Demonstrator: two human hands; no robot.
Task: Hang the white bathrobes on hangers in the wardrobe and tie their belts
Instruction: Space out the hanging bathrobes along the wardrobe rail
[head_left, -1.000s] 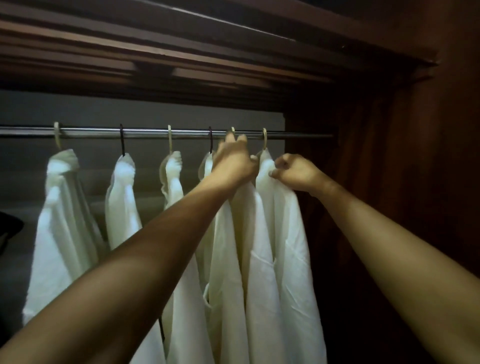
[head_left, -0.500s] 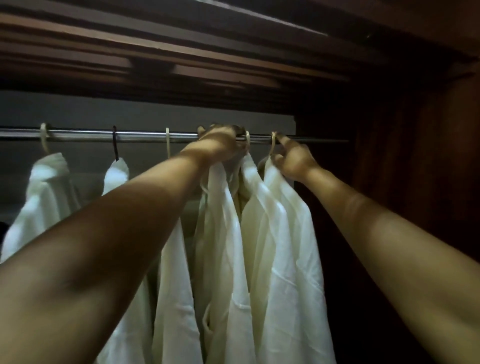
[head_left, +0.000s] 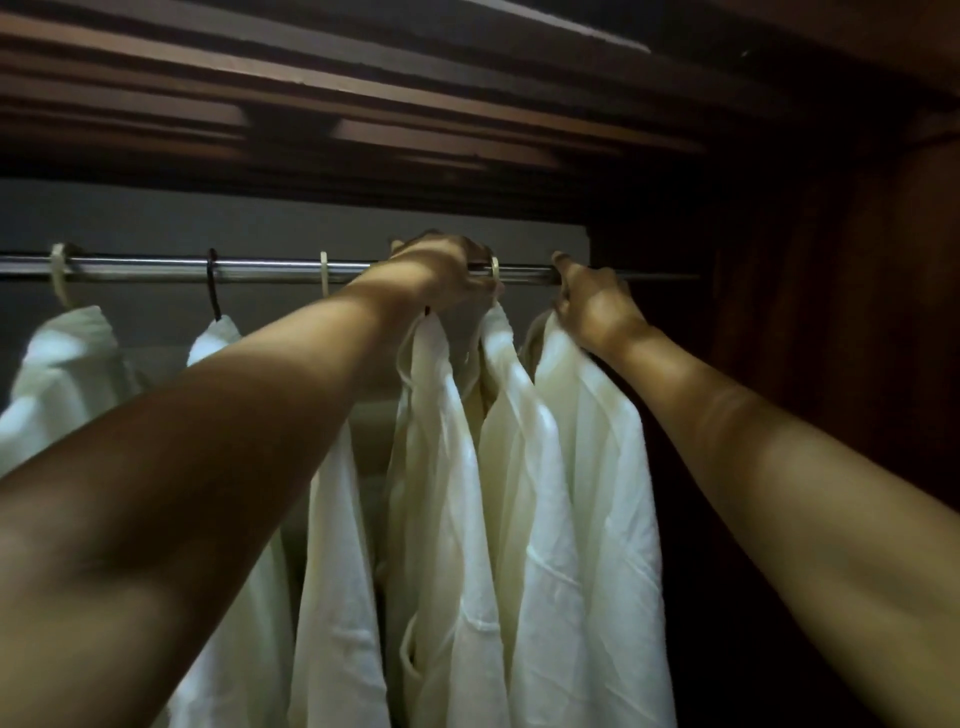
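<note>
Several white bathrobes hang on hangers from a metal rail (head_left: 156, 270) inside a dark wooden wardrobe. My left hand (head_left: 441, 273) is up at the rail, its fingers curled round the hanger tops of the two middle robes (head_left: 441, 467); a cream hook (head_left: 493, 270) shows just right of it. My right hand (head_left: 592, 304) grips the hanger top of the rightmost robe (head_left: 587, 493), with its index finger touching the rail. That hanger's hook is hidden under the hand. No belts are visible.
Three more robes hang to the left, on a cream hook (head_left: 60, 273), a black hook (head_left: 213, 288) and a cream hook (head_left: 323, 273). The wardrobe's dark side wall (head_left: 831, 364) stands close on the right, and wooden slats (head_left: 415, 130) run overhead.
Both hands have risen from the robes' collars to the rail. The right-hand robes now hang bunched closer together, and the view has moved nearer.
</note>
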